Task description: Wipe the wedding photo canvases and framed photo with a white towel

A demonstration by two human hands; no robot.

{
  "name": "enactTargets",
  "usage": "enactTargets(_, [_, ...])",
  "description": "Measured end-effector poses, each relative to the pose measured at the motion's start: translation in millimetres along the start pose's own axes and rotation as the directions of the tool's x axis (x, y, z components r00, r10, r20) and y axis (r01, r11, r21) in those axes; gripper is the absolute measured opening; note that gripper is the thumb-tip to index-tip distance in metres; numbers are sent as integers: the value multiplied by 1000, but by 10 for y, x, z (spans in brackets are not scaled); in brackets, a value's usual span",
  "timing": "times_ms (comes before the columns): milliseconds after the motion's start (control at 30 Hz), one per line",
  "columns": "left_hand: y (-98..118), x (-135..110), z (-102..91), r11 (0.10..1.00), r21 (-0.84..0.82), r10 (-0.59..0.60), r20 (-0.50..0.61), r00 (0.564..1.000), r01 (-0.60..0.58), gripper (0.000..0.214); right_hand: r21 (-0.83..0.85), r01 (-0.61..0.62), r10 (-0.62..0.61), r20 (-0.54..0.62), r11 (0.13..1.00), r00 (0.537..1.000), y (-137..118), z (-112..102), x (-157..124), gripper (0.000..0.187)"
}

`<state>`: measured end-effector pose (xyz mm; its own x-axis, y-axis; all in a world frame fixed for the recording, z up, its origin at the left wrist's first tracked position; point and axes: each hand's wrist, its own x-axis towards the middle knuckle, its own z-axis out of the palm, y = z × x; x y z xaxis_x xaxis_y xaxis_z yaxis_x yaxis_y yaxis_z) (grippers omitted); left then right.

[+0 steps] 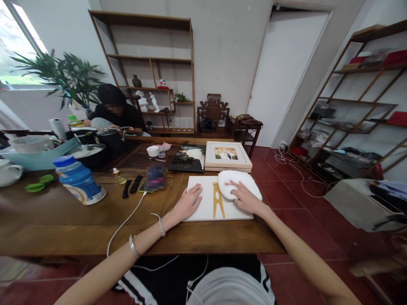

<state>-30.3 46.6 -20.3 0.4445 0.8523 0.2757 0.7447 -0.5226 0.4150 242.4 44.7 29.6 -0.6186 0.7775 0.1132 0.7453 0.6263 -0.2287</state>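
Fingers of left hand (188, 203) lie slightly parted on a white rectangular board (207, 187); right hand (248, 199) rests wide-fingered on a rounded, fluffy white pad (248, 178)

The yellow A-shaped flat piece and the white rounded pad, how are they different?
The yellow A-shaped flat piece is narrow with an oval opening; the white rounded pad is broader, with no opening visible. No hand touches the yellow piece, while the right hand rests on the pad. The yellow piece lies within the outline of the white rectangular board; the pad passes its right edge. Both lie over the board.
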Motion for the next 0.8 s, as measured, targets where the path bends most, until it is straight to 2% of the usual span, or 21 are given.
enactTargets(100, [-5, 0, 3, 1000, 2, 8, -7, 1000, -8, 38, -17, 9, -9, -27, 1000, 1000, 33, 42, 90, 26])
enactTargets(167, [-7, 0, 5, 1000, 3, 10, -6, 1000, -10, 38, -25, 13, -13, -6, 1000, 1000, -40, 37, 22, 23])
enactTargets(400, [-9, 6, 13, 1000, 17, 21, -4, 1000, -21, 38, 12, -27, 25, 144, 1000, 989, -597, -86, -675, 32])
enactTargets(500, [-20, 10, 24, 1000, 20, 22, -7, 1000, -22, 38, 79, -22, 5, 206, 997, 978, -649, -158, -803, 33])
enactTargets(567, [-25, 10, 27, 999, 28, 22, -4, 1000, -22, 38, 121, -8, -19, 221, 993, 975, -580, -195, -747, 33])
enactTargets(667, [-21, 8, 18, 999, 30, 21, -3, 1000, -21, 38, 136, 8, -37, 207, 991, 978, -399, -203, -499, 32])
enactTargets(800, [-3, 5, -3, 1000, 13, 18, 6, 1000, -18, 38, 29, 1, -5, 149, 1000, 989, -207, -109, -99, 34])
